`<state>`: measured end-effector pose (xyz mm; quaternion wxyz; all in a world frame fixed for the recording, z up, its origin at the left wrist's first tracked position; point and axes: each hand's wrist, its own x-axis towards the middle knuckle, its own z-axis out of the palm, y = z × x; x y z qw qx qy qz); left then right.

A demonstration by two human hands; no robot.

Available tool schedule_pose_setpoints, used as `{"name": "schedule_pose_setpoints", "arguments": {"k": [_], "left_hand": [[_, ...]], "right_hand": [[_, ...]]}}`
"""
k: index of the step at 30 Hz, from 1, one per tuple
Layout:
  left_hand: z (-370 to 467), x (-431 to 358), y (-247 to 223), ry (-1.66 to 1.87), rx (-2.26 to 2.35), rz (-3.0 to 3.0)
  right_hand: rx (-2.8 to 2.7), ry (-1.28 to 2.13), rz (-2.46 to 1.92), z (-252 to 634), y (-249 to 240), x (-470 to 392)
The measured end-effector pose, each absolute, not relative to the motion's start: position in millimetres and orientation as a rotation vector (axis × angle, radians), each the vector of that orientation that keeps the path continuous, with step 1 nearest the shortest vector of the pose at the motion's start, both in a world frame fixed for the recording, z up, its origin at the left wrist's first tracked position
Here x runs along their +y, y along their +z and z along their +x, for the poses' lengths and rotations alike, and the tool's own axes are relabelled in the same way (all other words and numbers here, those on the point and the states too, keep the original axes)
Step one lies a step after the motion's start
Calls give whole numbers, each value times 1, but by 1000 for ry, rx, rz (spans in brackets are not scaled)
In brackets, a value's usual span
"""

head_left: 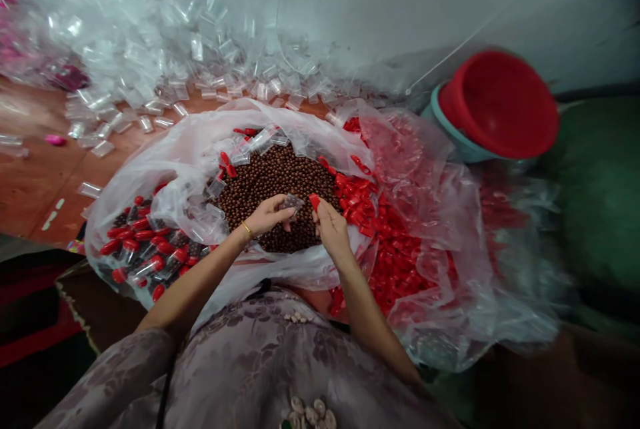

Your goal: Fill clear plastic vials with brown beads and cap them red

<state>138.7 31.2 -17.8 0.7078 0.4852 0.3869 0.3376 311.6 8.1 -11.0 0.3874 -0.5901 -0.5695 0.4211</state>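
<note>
My left hand (270, 216), with a gold bangle at the wrist, is closed on a small clear plastic container (293, 204); dark shapes show through its wall. Close to its right, my right hand (331, 224) pinches a red plastic cap (315, 201), held apart from the container. Both hands are over a heap of small brown beads (280, 172) in a white plastic bag (165, 132). Loose red caps (395, 249) lie heaped to the right of the beads. At left, several filled containers with red caps (150, 242) lie in a pile.
Many clear empty containers (145, 49) are heaped along the back of the reddish-brown table (30, 182). A red basin (505, 106) leans in a light blue one (463, 139) at back right. A cardboard box (95, 302) stands at lower left. Clear plastic sheeting (450, 282) covers part of the caps.
</note>
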Motion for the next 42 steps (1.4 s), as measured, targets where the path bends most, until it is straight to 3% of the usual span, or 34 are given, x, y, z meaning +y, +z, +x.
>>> {"name": "schedule_pose_setpoints", "arguments": {"k": [15,22,26,30,33,42], "left_hand": [[140,20,-5,644,837,1653],[161,0,11,593,748,1632],[172,-6,35,629,647,1544],[186,-7,48,644,596,1407],[199,-11,46,719,654,1257],[229,-35,36,766,853,1191]], "right_hand": [[-1622,1016,-1500,313,11,-10],[-1697,971,-1532,323,29,-42],[-1376,1086,-1516,323,40,-55],[-1187,845,-1506,327,40,-57],[-1266,753,-1479,339,41,-54],[-1739,886,-1344,383,51,-46]]}}
